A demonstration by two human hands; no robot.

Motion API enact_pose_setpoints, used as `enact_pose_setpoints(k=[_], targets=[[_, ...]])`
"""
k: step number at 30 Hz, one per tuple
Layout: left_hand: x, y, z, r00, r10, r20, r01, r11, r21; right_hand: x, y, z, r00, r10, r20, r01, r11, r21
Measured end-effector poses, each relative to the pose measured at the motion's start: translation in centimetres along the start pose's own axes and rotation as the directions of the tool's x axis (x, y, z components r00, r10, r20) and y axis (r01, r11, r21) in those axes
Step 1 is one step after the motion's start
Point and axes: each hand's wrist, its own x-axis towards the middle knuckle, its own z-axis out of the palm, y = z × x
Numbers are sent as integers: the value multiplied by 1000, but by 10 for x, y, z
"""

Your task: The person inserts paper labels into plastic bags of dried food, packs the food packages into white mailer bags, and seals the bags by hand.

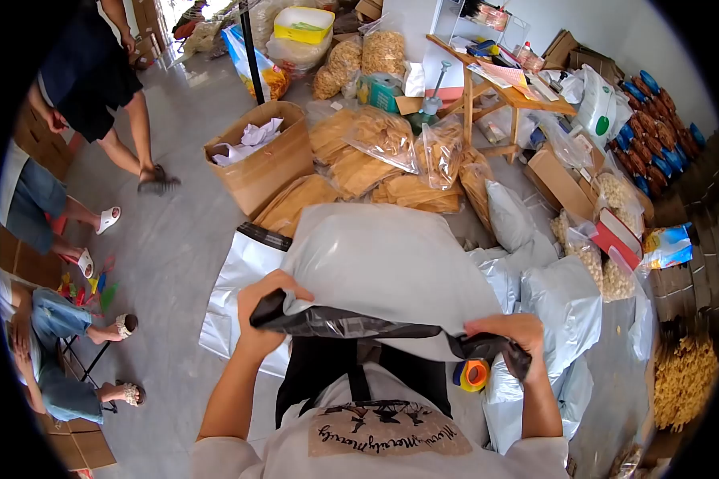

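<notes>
A large white plastic mailer bag (pixel 383 255) with a black inner lining hangs spread out in front of my body. My left hand (pixel 264 307) is closed round one corner of its mouth, thumb on the white outer side. At the other corner, my right hand (pixel 513 331) grips the bunched black edge. Whether anything is inside the bag cannot be seen. Beneath its left side, a flat white mailer (pixel 236 291) lies on the floor. A yellow-and-orange tape roll (pixel 471 375) is close below my right hand, beside filled silvery mailers (pixel 563 303).
Ahead stand a cardboard box (pixel 260 168) and bags of brown material (pixel 367 152). A wooden table (pixel 527 100) holds papers. Open cartons (pixel 563 188) and goods line the right. At left, one person stands (pixel 96 88) and others are seated, their feet reaching onto the floor (pixel 164 263).
</notes>
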Motion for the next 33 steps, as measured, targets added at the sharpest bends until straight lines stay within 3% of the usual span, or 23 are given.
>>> enact_pose_setpoints(k=[1,2,3,5,6,7,8,9,11,13,14,15,17,18,20,21,22,23,25,27,29,31,33], targets=[[-2,4,4,976,199,-87,-192,978,78,-4,-2,-3,992,120,26,-122,990,70],[-7,11,-2,968,249,-22,-241,954,176,-9,-2,0,997,34,-76,-32,999,21],[-15,14,-12,956,290,47,-292,918,269,-31,-5,1,936,342,-84,-336,938,82],[-32,5,-11,947,308,91,-321,897,303,-49,-3,25,776,626,-81,-490,678,548],[-37,5,-4,993,-81,87,70,989,128,-49,-2,36,597,802,17,-612,442,656],[-42,1,0,879,-454,148,463,886,-36,-61,16,49,513,845,150,-658,275,700],[-51,-21,-6,751,-533,390,546,833,87,-74,29,64,473,866,159,-682,246,689],[-65,-31,-6,575,-656,489,746,666,17,-87,40,76,435,884,170,-706,218,673],[-96,-43,-2,612,-596,520,771,595,-226,-111,50,82,429,881,200,-778,247,578],[-105,-32,-15,538,-635,554,818,552,-162,-118,41,75,395,893,217,-870,288,401],[-113,-33,-21,672,-526,522,701,679,-218,-108,29,66,505,839,203,-853,448,268],[-119,-33,-25,784,-394,480,559,784,-270,-107,26,62,507,837,207,-852,450,268],[-119,-28,-27,818,-353,455,502,823,-265,-106,25,55,701,647,300,-712,662,234],[-115,-25,-25,884,-238,402,366,887,-280,-96,18,55,839,507,199,-544,786,293],[-120,-23,-24,930,-116,349,225,931,-289,-87,13,56,901,426,77,-428,848,312],[-130,-22,-25,891,-349,291,428,860,-277,-86,11,57,941,334,-48,-304,900,312],[-135,-21,-25,794,-562,231,608,743,-280,-90,9,63,889,442,-123,-375,854,360],[-134,-23,-19,795,-560,235,607,742,-284,-100,16,66,888,443,-125,-377,856,355],[-128,-25,-3,785,-616,-60,605,784,-139,-117,35,74,723,674,-155,-582,714,389],[-130,-37,-9,713,-702,-10,700,712,-52,-116,39,88,697,697,-167,-578,685,444],[-132,-46,-17,659,-710,247,745,661,-90,-118,43,94,565,820,-92,-645,509,570],[-126,-33,-23,683,-664,304,721,680,-133,-114,35,82,599,797,-78,-669,552,499],[-127,-32,-27,688,-627,365,712,679,-177,-118,31,71,786,614,-70,-602,787,137]])
